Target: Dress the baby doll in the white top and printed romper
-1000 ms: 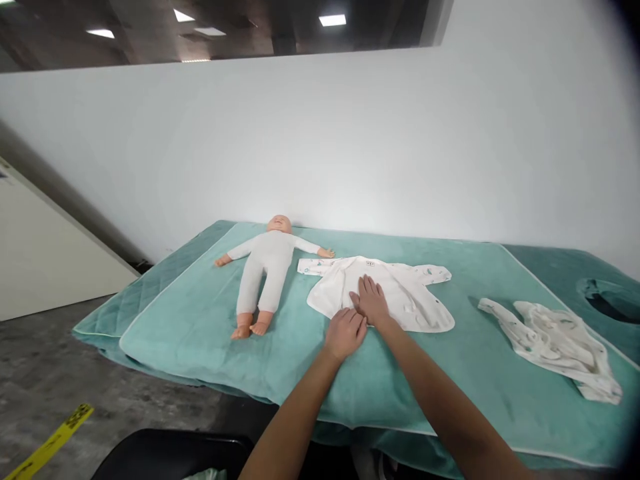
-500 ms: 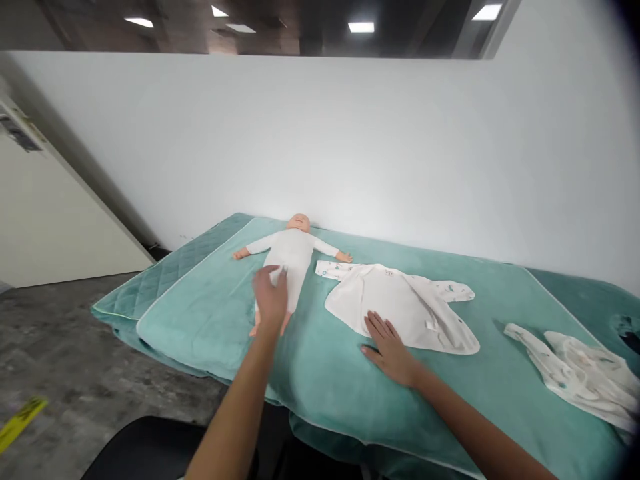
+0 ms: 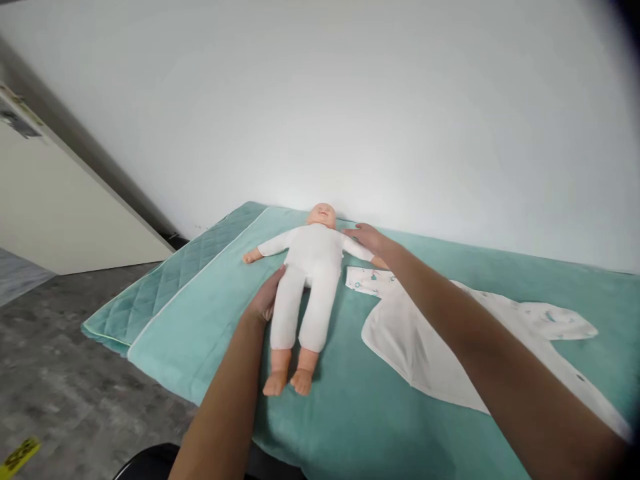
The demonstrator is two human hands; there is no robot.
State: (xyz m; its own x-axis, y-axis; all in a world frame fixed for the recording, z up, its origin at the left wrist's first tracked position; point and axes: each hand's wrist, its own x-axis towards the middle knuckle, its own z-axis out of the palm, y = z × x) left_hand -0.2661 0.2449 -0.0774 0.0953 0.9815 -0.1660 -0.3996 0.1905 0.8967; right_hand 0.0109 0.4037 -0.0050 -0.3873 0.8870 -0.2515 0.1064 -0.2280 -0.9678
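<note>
A baby doll (image 3: 314,257) with a white cloth body lies on its back, head toward the wall and bare feet toward me. Against the hip and thigh on the doll's left-hand side in view rests my left hand (image 3: 269,293), its fingers extended and partly hidden by the doll. My right hand (image 3: 367,237) is open at the doll's shoulder and upper arm on the other side, fingers reaching toward the neck. Beside the doll a white baby top (image 3: 425,353) with printed sleeves is spread flat, partly covered by my right forearm.
Green padded bedding (image 3: 210,333) covers the surface under the doll and top. A white wall (image 3: 320,120) rises behind it. On the left are a pale door (image 3: 65,193) and a grey floor (image 3: 60,347), with a black chair edge (image 3: 145,463) below.
My right hand has moved from the baby top up to the doll's shoulder. My left hand has gone from above the doll to its side. The view has shifted closer, and the doll's legs are uncovered.
</note>
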